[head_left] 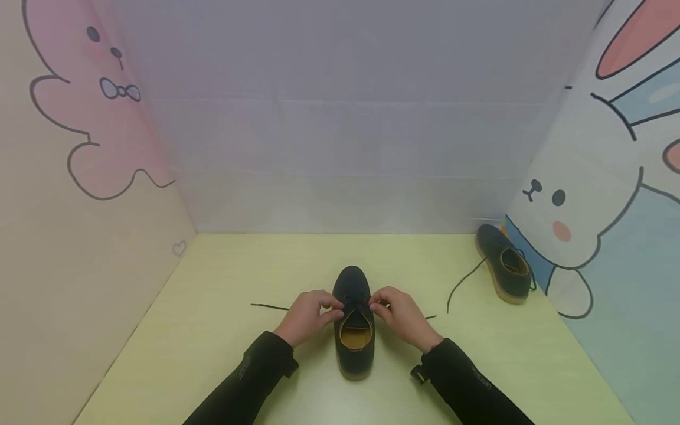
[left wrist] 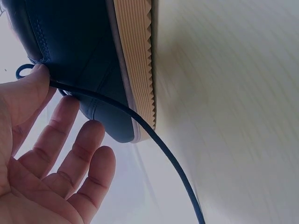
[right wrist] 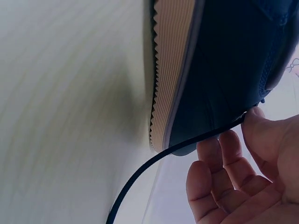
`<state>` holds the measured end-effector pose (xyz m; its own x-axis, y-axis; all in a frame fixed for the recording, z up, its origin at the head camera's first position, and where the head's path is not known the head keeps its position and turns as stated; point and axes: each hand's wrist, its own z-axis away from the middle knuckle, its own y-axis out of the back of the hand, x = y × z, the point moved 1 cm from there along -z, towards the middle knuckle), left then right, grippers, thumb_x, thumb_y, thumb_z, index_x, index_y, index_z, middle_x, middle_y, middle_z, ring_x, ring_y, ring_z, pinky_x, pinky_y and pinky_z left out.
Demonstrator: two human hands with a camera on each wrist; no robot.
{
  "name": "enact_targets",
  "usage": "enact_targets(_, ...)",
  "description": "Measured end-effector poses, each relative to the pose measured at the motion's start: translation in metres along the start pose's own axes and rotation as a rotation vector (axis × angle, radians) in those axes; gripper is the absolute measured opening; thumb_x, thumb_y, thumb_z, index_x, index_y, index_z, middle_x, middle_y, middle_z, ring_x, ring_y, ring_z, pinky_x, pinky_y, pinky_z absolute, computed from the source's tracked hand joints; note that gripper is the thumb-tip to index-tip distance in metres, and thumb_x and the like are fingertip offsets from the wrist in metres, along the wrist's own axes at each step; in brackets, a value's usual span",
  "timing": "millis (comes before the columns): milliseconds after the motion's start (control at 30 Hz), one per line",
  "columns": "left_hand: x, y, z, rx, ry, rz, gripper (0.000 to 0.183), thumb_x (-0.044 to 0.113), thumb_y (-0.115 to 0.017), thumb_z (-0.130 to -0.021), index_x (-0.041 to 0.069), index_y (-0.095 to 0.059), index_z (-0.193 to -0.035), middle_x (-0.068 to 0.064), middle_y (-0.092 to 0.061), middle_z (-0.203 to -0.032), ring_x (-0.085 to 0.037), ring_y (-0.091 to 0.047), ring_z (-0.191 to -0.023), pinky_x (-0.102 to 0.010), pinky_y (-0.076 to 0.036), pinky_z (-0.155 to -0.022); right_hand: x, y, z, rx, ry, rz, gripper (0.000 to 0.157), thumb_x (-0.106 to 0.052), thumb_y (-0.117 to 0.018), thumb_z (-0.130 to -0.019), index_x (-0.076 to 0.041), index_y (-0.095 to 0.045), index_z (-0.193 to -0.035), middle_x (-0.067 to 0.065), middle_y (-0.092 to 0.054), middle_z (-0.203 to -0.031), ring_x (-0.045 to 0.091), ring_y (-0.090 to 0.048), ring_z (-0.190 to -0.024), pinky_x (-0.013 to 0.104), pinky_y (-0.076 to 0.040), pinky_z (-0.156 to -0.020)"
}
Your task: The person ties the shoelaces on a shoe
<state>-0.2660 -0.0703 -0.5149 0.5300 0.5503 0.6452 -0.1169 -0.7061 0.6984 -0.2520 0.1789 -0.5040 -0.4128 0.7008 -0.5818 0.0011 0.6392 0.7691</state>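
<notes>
A dark navy shoe [head_left: 353, 283] with a tan sole stands upright on the table, toe pointing away, between both hands. My left hand [head_left: 312, 314] is at the left side of its lacing and pinches a dark shoelace [left wrist: 161, 144] between thumb and index finger. In the left wrist view a small loop of that lace shows above the thumb, and the long end trails down. On the other side my right hand [head_left: 398, 313] pinches the other lace end [right wrist: 140, 170] close to the eyelets. Its remaining fingers are loosely bent beside the shoe.
A second navy shoe [head_left: 504, 265] stands at the table's back right, against the rabbit-printed side wall [head_left: 574, 206], with a loose lace [head_left: 463, 282] spread toward the left. A pale back wall [head_left: 340, 165] closes off the yellowish tabletop [head_left: 212, 348].
</notes>
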Motion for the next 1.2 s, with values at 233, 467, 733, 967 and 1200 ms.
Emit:
enact_targets(233, -0.001, 0.002, 0.0, -0.001, 0.012, -0.007, 0.008, 0.016, -0.083, -0.094, 0.016, -0.085, -0.102, 0.003, -0.081, -0.101, -0.02, -0.075, -0.101, -0.038, -0.06, -0.089, -0.001, -0.001, 0.0, -0.01, -0.037, 0.021, 0.004, -0.01, -0.07, -0.102, -0.007, -0.071, -0.099, 0.001, -0.071, -0.1, 0.013, -0.065, -0.091, 0.032, -0.056, -0.082)
enact_targets(467, -0.003, 0.006, 0.002, 0.006, 0.029, 0.0, 0.006, 0.017, -0.081, -0.096, 0.018, -0.085, -0.1, 0.003, -0.082, -0.103, -0.02, -0.075, -0.101, -0.035, -0.058, -0.087, 0.001, 0.0, 0.0, -0.035, -0.082, 0.037, 0.011, -0.017, -0.067, -0.106, -0.007, -0.07, -0.102, 0.001, -0.073, -0.1, 0.012, -0.062, -0.088, 0.035, -0.055, -0.082)
enact_targets(733, -0.008, 0.007, 0.003, -0.016, 0.032, -0.001, 0.005, 0.018, -0.076, -0.1, 0.018, -0.081, -0.102, 0.005, -0.08, -0.101, -0.017, -0.073, -0.097, -0.032, -0.056, -0.084, 0.005, 0.002, 0.003, -0.03, -0.064, 0.077, 0.009, -0.008, -0.065, -0.104, -0.014, -0.064, -0.098, -0.001, -0.073, -0.091, 0.014, -0.068, -0.085, 0.033, -0.055, -0.078)
enact_targets(967, -0.012, 0.011, 0.007, -0.108, 0.089, 0.081, 0.006, 0.015, -0.067, -0.106, 0.014, -0.073, -0.105, 0.006, -0.074, -0.088, -0.009, -0.067, -0.08, -0.026, -0.054, -0.071, 0.012, 0.007, 0.006, -0.019, -0.094, 0.114, 0.008, -0.006, -0.066, -0.104, -0.012, -0.065, -0.099, 0.0, -0.071, -0.089, 0.012, -0.066, -0.083, 0.033, -0.054, -0.077)
enact_targets(1200, -0.013, 0.011, 0.008, -0.139, 0.118, 0.112, 0.008, 0.017, -0.069, -0.106, 0.013, -0.076, -0.105, -0.006, -0.077, -0.092, -0.006, -0.061, -0.071, -0.024, -0.053, -0.065, 0.015, 0.017, 0.011, -0.048, -0.001, 0.113, 0.014, -0.01, -0.072, -0.101, -0.008, -0.081, -0.112, 0.005, -0.08, -0.109, 0.025, -0.076, -0.101, 0.043, -0.061, -0.091)
